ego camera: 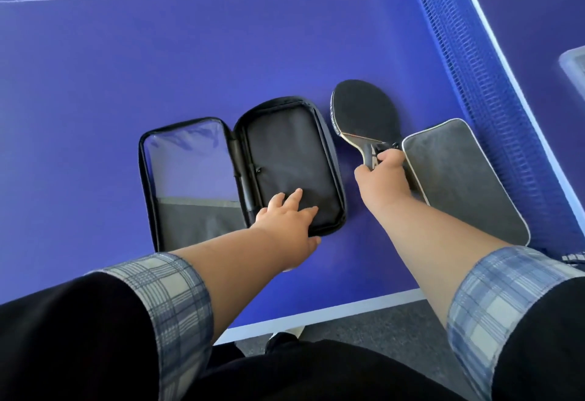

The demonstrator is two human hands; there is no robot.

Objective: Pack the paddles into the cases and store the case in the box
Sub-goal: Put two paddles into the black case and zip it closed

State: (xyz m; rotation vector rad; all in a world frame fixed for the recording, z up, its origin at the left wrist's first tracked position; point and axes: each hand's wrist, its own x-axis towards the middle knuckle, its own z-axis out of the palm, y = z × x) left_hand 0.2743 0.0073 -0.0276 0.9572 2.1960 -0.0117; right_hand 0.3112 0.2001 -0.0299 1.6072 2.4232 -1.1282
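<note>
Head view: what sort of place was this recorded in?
Probably a table tennis room or sports hall. The person works on a blue table tennis table with white lines, a blue net stretches across it, and the right hand holds a paddle beside an open case.

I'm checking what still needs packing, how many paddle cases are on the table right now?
2. An open case lies flat under the left hand; a closed grey case lies right of the right hand, beside the net. Others may be out of view.
</note>
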